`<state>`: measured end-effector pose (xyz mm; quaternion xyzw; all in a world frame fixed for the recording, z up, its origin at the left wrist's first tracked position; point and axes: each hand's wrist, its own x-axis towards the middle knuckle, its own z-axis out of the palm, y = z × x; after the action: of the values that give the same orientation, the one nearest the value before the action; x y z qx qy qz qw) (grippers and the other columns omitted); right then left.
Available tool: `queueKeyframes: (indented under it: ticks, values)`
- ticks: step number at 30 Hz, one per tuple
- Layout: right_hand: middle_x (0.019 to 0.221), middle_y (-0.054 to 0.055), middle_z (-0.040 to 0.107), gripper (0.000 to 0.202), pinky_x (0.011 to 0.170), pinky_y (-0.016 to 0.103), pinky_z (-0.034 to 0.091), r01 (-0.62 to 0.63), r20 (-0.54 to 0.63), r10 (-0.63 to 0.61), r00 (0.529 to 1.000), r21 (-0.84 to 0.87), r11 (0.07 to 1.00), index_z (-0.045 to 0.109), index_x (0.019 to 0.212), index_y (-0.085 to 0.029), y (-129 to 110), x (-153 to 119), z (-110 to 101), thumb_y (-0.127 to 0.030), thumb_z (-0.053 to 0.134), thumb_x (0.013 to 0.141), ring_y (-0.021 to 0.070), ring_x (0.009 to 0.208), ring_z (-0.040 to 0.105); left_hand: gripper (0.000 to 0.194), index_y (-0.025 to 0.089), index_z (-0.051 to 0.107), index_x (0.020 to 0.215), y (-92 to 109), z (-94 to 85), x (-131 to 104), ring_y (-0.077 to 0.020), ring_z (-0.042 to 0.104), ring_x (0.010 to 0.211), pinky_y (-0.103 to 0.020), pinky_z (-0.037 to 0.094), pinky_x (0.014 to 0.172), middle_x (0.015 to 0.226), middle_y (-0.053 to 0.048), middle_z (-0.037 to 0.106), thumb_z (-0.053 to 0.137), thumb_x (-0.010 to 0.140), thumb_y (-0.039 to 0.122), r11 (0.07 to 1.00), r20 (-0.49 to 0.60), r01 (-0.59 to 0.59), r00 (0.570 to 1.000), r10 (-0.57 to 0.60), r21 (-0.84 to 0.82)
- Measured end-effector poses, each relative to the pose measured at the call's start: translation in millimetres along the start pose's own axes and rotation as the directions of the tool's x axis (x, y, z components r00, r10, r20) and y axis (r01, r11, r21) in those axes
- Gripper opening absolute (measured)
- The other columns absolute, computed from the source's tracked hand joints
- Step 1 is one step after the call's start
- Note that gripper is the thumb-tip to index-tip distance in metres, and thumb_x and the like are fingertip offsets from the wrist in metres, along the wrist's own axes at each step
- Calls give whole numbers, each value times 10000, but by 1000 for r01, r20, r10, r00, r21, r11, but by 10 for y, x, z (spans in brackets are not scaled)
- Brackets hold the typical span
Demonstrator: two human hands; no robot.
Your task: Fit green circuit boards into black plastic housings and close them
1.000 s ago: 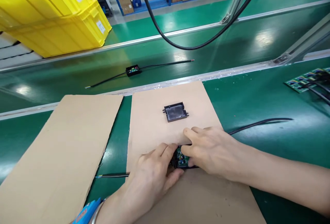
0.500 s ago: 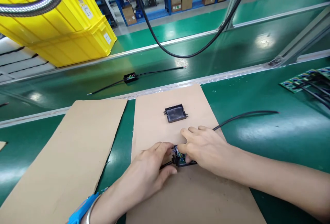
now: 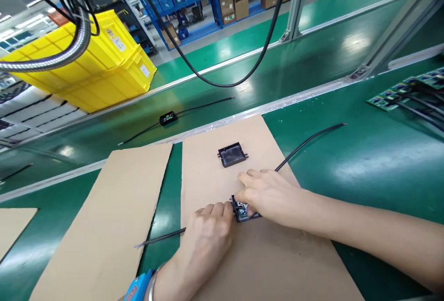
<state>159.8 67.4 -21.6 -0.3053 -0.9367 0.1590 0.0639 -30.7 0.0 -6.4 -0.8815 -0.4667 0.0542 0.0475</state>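
A small black plastic case [image 3: 247, 219] with a circuit board [image 3: 242, 208] inside sits on the cardboard sheet [image 3: 277, 268]. My right hand [image 3: 272, 197] grips it from the right, thumb over the board and fingers curled at the far side. Against the case's left end, my left hand [image 3: 210, 229] is closed around a black cable [image 3: 163, 236], whose bare end sticks out to the left. A second black cable [image 3: 308, 143] runs from under my right hand to the upper right. Beyond the hands lies a separate open black case half [image 3: 232, 155]. My fingers hide part of the board.
Another cardboard sheet [image 3: 104, 213] lies to the left. Behind the metal rail, a cabled black case [image 3: 168, 118] rests on the green surface. Circuit boards with cables [image 3: 409, 90] are at the right. Yellow crates [image 3: 104, 74] stand far left, and a black cable [image 3: 222, 85] hangs overhead.
My left hand has turned knuckles-up and closed on the left cable, whose free end now shows. My right hand stays on the case. The camera view has shifted and tilted slightly.
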Motion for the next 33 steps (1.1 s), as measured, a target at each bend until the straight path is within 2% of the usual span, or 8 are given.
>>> queueKeyframes:
  ticks: [5,14,19,22,25,27,30,33]
  values:
    - [810,40,498,57,579,309,229,28,-3,-28,1000,35,999,657,787,-220,37,30,13,-187,643,832,210,833,466,241,150,562,784,139,16,16,-205,524,555,-276,383,454,679,-66,563,460,710,-55,935,162,-43,987,-16,351]
    - [837,41,610,135,711,290,387,12,105,-21,994,87,996,646,824,-184,-22,158,-247,-235,728,729,209,880,552,205,131,570,818,203,-26,9,-221,512,597,-298,387,494,715,-86,559,485,739,-38,937,138,-44,990,-5,347]
    - [899,84,679,339,665,290,438,-101,264,102,959,-20,995,637,933,-147,-81,317,-352,-429,708,758,229,862,629,162,137,607,857,99,-5,-27,-217,545,610,-302,429,506,736,-78,596,522,798,13,993,45,31,998,-37,118]
    - [853,97,694,278,645,313,454,-119,361,139,922,-77,990,666,895,-140,-167,504,-322,-350,731,725,252,819,653,162,176,624,932,-44,68,-40,-196,573,688,-291,476,579,794,-56,618,487,895,98,994,-48,58,997,-62,-89]
    - [735,72,684,166,592,337,461,-135,473,180,862,-128,983,682,757,-162,-278,735,-307,-245,765,639,263,711,654,287,180,638,853,-132,199,-27,-182,547,697,-295,478,623,787,-57,616,402,882,19,962,-149,1,988,-44,-273]
    - [713,64,681,175,576,334,458,-137,514,197,835,-153,979,678,693,-170,-324,835,-349,-232,801,584,268,701,653,322,175,641,810,-157,276,-12,-184,536,694,-304,477,632,778,-63,614,384,855,-15,955,-160,-39,987,-10,-296]
    - [824,63,701,232,596,304,441,-119,484,182,856,-158,980,694,761,-172,-296,772,-463,-298,820,612,253,781,655,282,175,648,810,-191,293,-5,-185,554,711,-313,494,662,779,-59,617,414,894,40,948,-167,-70,986,18,-309]
    - [873,43,691,248,650,284,426,-65,368,89,926,-75,995,686,859,-187,-161,460,-511,-388,759,733,217,843,637,203,173,646,885,-222,174,-43,-188,584,754,-327,516,709,815,-55,624,456,941,134,944,-164,-46,986,-8,-327]
